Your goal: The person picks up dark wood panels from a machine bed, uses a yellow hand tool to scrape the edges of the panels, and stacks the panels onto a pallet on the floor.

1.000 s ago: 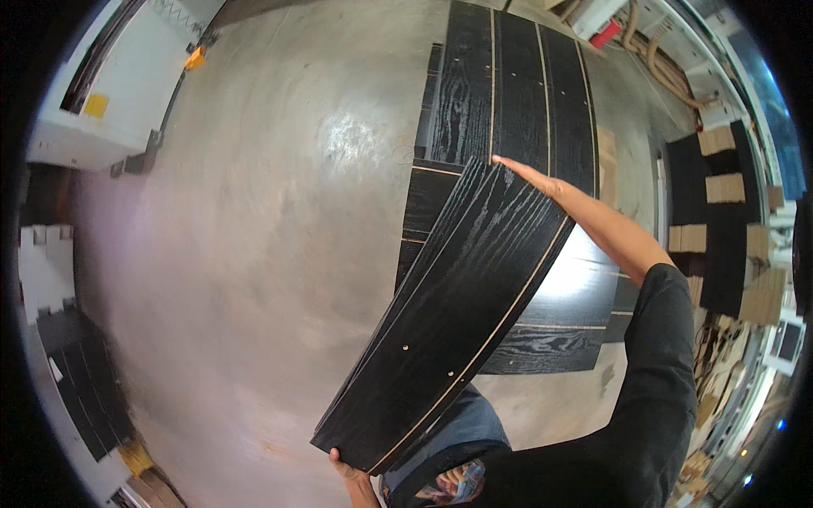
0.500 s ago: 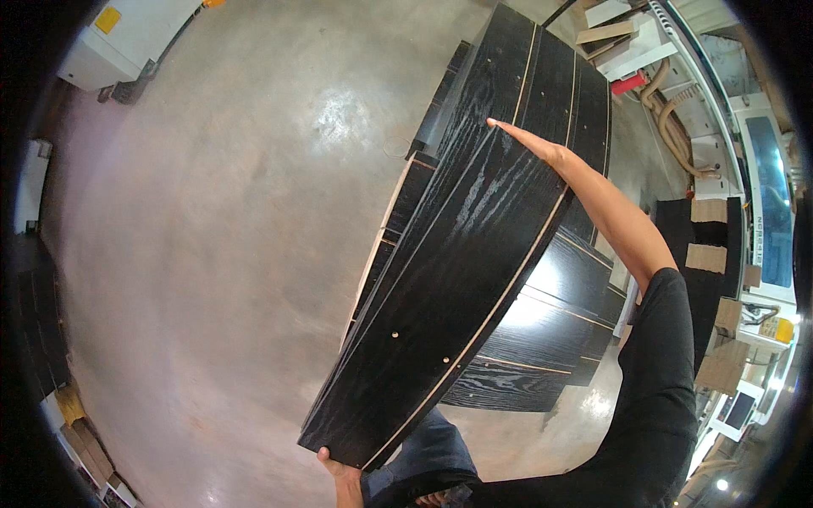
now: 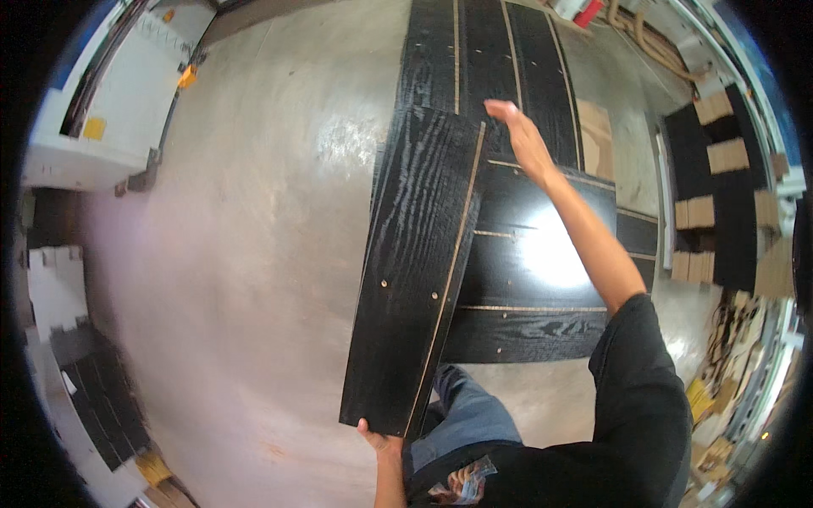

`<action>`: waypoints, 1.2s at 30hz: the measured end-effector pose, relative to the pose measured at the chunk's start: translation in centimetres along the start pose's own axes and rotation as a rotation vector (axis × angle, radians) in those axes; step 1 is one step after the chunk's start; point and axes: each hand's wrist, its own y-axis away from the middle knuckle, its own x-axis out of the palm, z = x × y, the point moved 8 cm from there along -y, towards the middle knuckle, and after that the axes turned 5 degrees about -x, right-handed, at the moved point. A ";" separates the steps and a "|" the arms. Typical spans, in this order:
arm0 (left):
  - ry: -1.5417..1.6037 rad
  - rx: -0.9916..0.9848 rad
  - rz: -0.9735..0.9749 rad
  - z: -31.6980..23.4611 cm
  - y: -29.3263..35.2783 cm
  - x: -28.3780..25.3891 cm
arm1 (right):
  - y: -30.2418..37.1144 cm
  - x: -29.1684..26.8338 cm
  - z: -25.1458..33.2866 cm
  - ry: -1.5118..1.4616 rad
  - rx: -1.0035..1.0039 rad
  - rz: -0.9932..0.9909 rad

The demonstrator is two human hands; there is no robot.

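Since the earlier frame, the black panel has swung more upright in view, and the right hand appears to have come off its far end. At far left stands a white machine. The left hand has its grip closed on the panel's near end, thumb on top. The panel slants across the laid black boards. Over them, the right hand's grip is empty, fingers outstretched just beside the panel's far corner. Brown blocks lie at far right.

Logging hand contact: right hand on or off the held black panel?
Off, apparently: a gap shows between the right hand and the black panel; the left hand grips its near end.
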 end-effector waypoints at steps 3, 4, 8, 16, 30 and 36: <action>-0.020 -0.028 0.039 -0.4 -0.4 -1.9 | 15.6 -2.9 -2.3 -0.171 0.217 -0.139; -0.028 -0.047 0.043 -0.5 -0.5 -1.6 | 21.6 -3.0 -2.8 -0.241 0.283 -0.193; -0.114 0.014 0.172 -1.7 -0.5 -0.6 | 44.9 -2.5 -0.4 -0.250 0.597 -0.146; -0.151 0.132 0.090 -2.9 -0.2 1.4 | 64.6 2.2 6.4 -0.304 0.851 0.050; -0.086 0.045 0.034 2.8 1.4 4.6 | 56.5 13.8 4.2 -0.385 0.824 0.135; -0.059 -0.050 0.050 4.1 1.9 7.3 | 59.7 18.7 1.7 -0.822 1.452 -0.061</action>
